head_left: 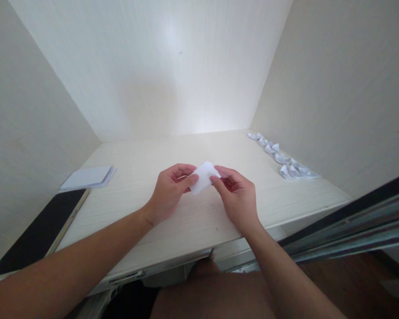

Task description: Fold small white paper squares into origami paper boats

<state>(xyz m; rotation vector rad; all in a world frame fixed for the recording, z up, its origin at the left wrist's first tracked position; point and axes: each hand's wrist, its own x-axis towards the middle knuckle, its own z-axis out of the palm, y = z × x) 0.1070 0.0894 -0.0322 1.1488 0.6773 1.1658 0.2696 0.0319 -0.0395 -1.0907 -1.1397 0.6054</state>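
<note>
A small piece of folded white paper (203, 176) is held above the pale wooden desk (186, 221), in the middle of the view. My left hand (171, 190) pinches its left side with thumb and fingers. My right hand (236, 195) pinches its right edge. Both hands are closed on the paper, a little above the desk top.
A stack of white paper sheets (88, 177) lies at the left of the desk. A black flat slab (40, 232) sits at the front left. A row of several small folded paper pieces (284, 161) runs along the right wall. White walls enclose three sides.
</note>
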